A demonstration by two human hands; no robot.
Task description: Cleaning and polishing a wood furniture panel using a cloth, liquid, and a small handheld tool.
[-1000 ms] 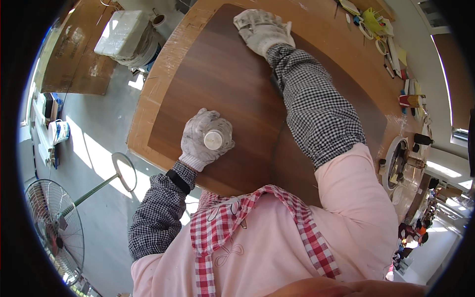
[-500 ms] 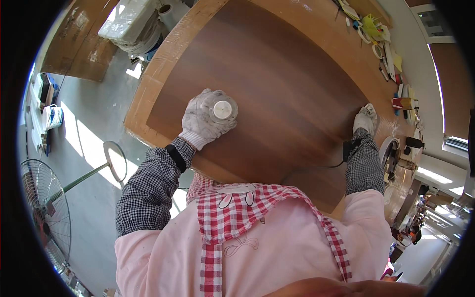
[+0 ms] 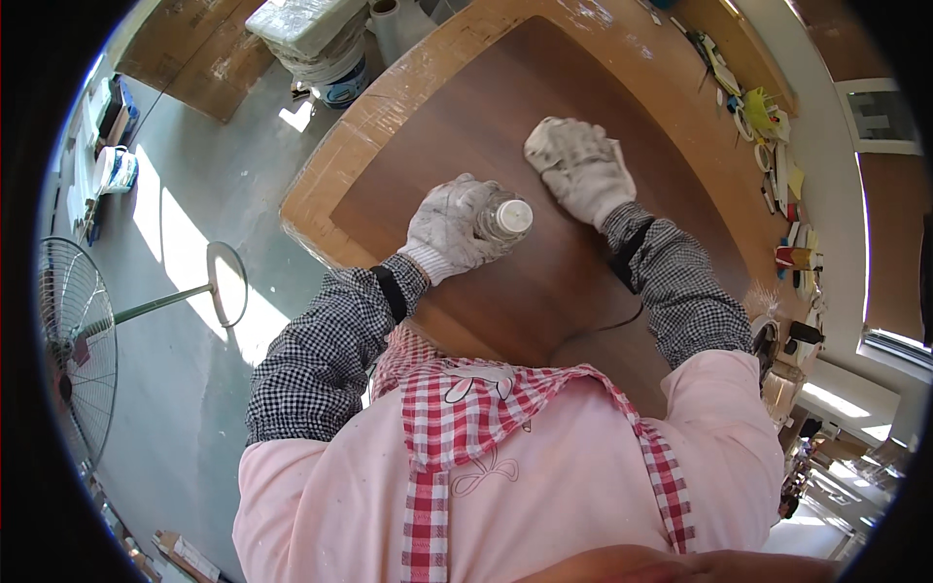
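A: Where is the clear bottle (image 3: 502,220)?

B: Over the brown panel (image 3: 447,121) on the counter (image 3: 326,170), white cap facing up. The gloved left hand (image 3: 447,228) curls around its left side, gripping it.

A: And the right hand (image 3: 585,175)?

B: Gloved too, it appears palm down on the panel, to the right of the bottle and slightly farther off. Motion blurs it; I cannot tell whether it pinches anything beneath.

A: What has just changed?

B: A moment ago it was at the panel's right edge; now it is near the middle. The work seems to have shifted inward, while the left hand keeps the bottle.
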